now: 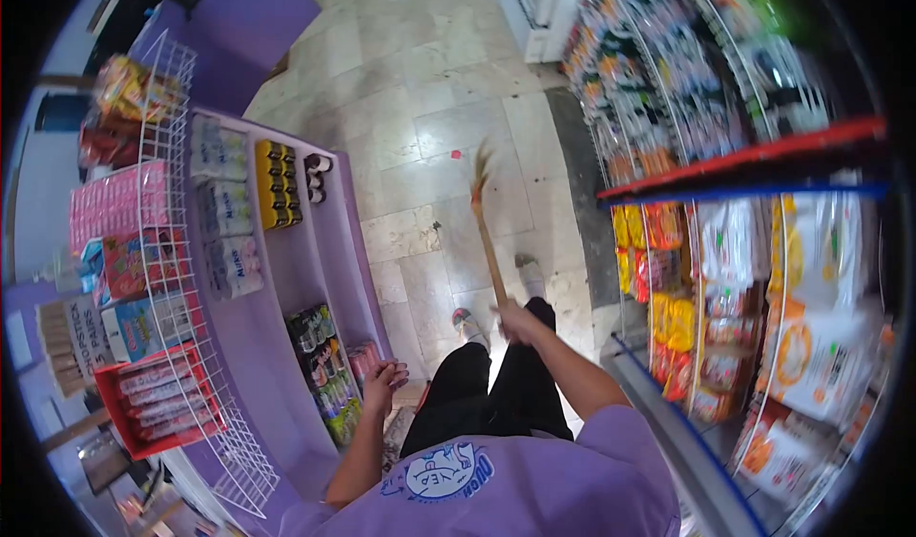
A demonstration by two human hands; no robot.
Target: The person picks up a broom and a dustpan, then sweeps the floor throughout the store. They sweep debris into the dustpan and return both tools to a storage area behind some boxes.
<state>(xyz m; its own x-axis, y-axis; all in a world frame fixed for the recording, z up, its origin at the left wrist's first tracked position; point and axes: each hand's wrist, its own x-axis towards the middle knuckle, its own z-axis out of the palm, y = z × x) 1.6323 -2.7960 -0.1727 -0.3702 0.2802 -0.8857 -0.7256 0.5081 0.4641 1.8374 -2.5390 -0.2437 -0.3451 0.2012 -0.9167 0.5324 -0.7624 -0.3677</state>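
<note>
Right hand [515, 322] clenched round the upper end of the broom [489, 251]. Its blurred bristles are over the tiled floor [429, 108] ahead of the shoes, between the purple shelf unit [286, 279] and the snack rack [725, 251]. Left hand [386, 377] just beside the shelf unit's front edge, fingers curled; whether it grips anything cannot be told.

The stick [488, 251] is smeared by motion. Its frayed far end is a blur against the floor [429, 108], and its near end disappears inside the grip of the right hand [516, 324]. The left hand [386, 377] is curled, its fingers too small to read. Packets on the upper right shelf [668, 79] blur together, labels illegible. The bottom edge cuts off the purple shirt [553, 485].
</note>
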